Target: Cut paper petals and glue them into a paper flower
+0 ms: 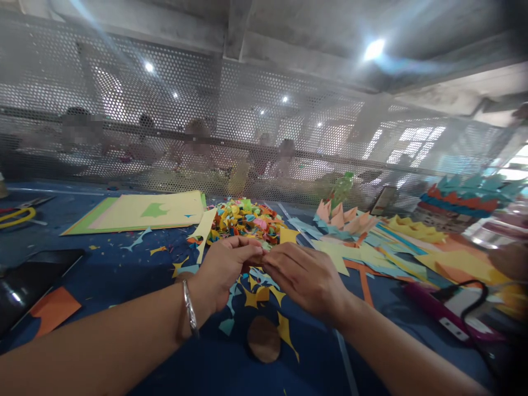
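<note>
My left hand (225, 267) and my right hand (307, 275) meet fingertip to fingertip over the middle of the blue table. Both are closed in a pinch around a small pale green bit of paper (259, 246), mostly covered by the fingers. Just behind them rises a heap of small colourful folded paper pieces (247, 217). Yellow and light blue paper scraps (251, 298) lie below the hands. A round brown disc (264, 339) rests nearer to me, beside a curved yellow offcut (286, 330).
Stacked coloured sheets (119, 214) lie back left, near yellow-handled scissors (18, 217) and a black phone (39, 278). Paper crowns (342, 220) and cut sheets spread at right, with a purple power strip (449, 319) and cable. A perforated metal screen (256, 121) stands behind; people sit beyond it.
</note>
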